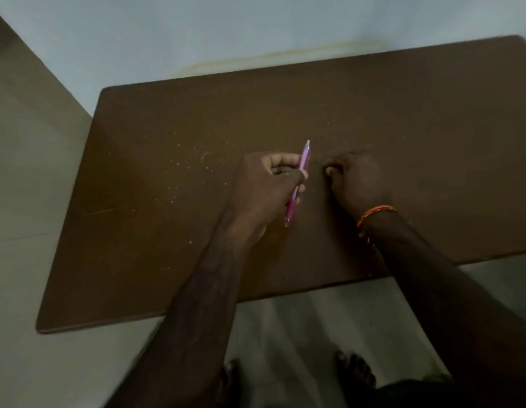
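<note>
The left hand (267,187) holds the pink pen (304,157) just above the brown table (167,231), fingers (285,158) curled round its barrel. This looks like mid-handling. The right hand (359,179) waits just beside, fingers curled tight, and I cannot tell whether they pinch anything. The next move probably calls for bringing both hands together on the pen.

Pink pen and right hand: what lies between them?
Only a narrow strip of bare brown table, seen in the head view. The left hand grips the pink pen; the right hand is curled beside it.
</note>
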The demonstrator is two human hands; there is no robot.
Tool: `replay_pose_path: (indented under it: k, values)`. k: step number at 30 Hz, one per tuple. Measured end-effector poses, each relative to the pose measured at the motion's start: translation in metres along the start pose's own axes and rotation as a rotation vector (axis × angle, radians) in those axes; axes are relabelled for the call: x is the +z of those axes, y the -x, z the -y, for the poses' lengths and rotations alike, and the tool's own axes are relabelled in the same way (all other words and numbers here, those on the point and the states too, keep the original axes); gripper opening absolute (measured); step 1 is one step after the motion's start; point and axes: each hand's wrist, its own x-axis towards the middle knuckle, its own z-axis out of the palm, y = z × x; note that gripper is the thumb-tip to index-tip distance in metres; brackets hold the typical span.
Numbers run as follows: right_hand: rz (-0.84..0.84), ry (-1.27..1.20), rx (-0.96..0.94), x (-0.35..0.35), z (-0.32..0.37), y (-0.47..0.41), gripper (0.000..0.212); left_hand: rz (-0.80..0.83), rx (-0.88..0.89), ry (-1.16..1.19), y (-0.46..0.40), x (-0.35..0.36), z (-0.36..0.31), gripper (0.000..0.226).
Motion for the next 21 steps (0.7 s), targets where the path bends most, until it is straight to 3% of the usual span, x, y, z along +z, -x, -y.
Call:
replay_pose_path:
  k: [2,5,8,13,21]
  values:
    - [0.01,-0.177,0.101,-0.004,0.002,-0.002,0.02,0.0,-0.006,-0.014,-0.002,-0.001,0.002,0.02]
    - [0.066,-0.838,0.259,-0.022,0.018,-0.003,0.014,-0.006,-0.008,-0.026,-0.003,0.0,0.003,0.022]
    - [0.081,-1.208,0.197,-0.05,0.028,-0.005,0.015,-0.026,0.006,-0.036,-0.001,0.0,0.0,0.025]
    - [0.129,-1.172,0.116,-0.063,0.04,0.001,0.014,-0.029,0.033,-0.084,0.003,-0.003,-0.007,0.022]
    - [0.183,-1.113,0.136,-0.063,0.041,0.003,0.017,-0.012,0.064,-0.105,0.002,-0.004,-0.006,0.023]
